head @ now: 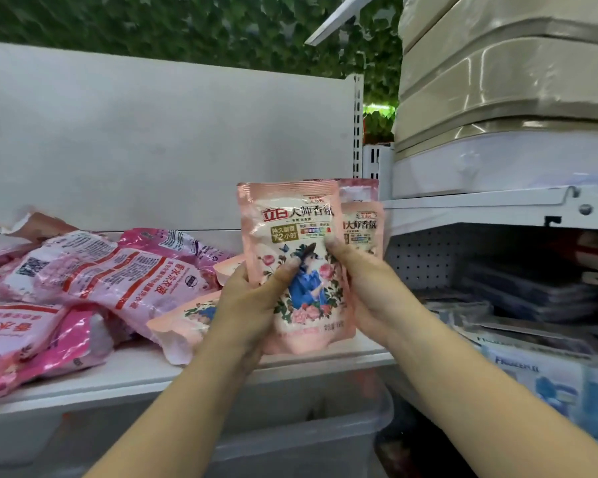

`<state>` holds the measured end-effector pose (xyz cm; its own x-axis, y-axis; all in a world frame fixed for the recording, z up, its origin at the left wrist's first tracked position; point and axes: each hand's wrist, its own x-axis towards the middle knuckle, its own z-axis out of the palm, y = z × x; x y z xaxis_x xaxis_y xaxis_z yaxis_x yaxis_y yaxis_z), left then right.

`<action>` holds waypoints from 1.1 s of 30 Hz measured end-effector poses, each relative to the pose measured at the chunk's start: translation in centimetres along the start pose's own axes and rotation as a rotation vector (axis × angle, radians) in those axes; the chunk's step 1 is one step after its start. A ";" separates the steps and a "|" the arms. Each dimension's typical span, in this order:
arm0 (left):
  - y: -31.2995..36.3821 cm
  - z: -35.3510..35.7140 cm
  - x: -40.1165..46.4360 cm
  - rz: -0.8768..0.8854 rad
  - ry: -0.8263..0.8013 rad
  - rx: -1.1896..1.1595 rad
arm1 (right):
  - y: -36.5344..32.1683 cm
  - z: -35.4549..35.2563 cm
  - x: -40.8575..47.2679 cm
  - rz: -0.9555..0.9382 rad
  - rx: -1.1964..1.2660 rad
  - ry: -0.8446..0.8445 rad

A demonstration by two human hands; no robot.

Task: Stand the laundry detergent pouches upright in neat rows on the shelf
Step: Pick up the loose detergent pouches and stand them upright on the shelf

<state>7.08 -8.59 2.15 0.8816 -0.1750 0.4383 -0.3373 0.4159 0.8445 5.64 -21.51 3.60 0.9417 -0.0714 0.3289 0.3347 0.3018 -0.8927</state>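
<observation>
A pale pink detergent pouch (292, 236) with a floral picture is held upright above the white shelf (145, 370). My left hand (252, 301) grips its lower left side, thumb across the front. My right hand (366, 284) grips its right side, thumb on the front. Behind it, further pouches (363, 222) of the same kind stand upright at the shelf's right end. One more such pouch (183, 326) lies flat beside my left hand. A heap of darker pink pouches (94, 274) lies flat on the left part of the shelf.
The white back panel (152, 143) rises behind the shelf. A slotted upright post (358, 125) borders it on the right. Wrapped beige goods (504, 81) fill the upper right shelf; blue boxes (549, 377) lie lower right. A clear plastic bin (308, 439) sits below the shelf.
</observation>
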 end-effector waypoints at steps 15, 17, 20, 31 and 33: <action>-3.8 1.5 0.4 0.082 -0.456 1.364 | -0.3 -10.3 5.0 0.023 -0.081 0.186; -3.9 1.6 0.4 0.105 -0.475 1.405 | -0.2 -10.9 5.0 0.066 -0.179 0.104; -3.9 1.6 0.2 0.110 -0.485 1.410 | -0.7 -11.5 4.4 0.147 -0.389 -0.101; -4.0 1.6 0.0 0.193 -0.467 1.407 | 0.3 -11.2 4.2 0.101 -0.370 0.024; -3.8 1.4 -0.4 0.256 -0.434 1.339 | 0.3 -11.1 3.9 0.067 -0.483 0.074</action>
<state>7.56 -11.37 -0.80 0.6636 -0.5807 0.4717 -0.7358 -0.6205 0.2711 9.80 -32.27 1.21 0.9559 -0.1393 0.2586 0.2350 -0.1658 -0.9578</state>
